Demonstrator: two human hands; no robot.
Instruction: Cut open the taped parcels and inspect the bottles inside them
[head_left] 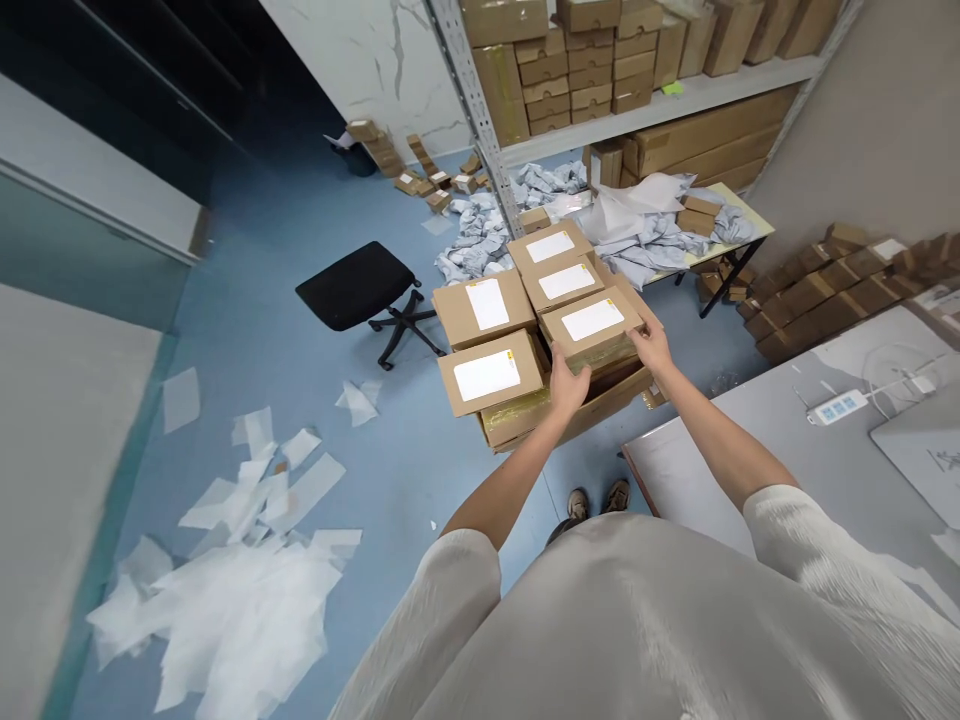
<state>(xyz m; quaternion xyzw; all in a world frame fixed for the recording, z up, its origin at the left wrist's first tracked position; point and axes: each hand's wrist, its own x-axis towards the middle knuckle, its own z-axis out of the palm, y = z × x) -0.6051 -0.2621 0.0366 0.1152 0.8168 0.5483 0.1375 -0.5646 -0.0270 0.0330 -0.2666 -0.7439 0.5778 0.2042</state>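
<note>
Between my two hands is a small brown cardboard box (634, 318) with a white label on its top. My left hand (568, 388) grips its near left edge, and my right hand (651, 345) has hold of its right end. The box sits tilted at the near right of a group of several similar labelled boxes. Just left of my left hand lies another labelled box (450, 375). All of them rest on a large open carton (517, 420), whose inside is mostly hidden.
A black swivel chair (360, 285) stands left of the carton. White sheets (240, 610) litter the blue floor. Behind are a metal shelf (720, 105) of boxes and a table heaped with grey bags (637, 240). At right, a white worktable (705, 470) bears a power strip (836, 408).
</note>
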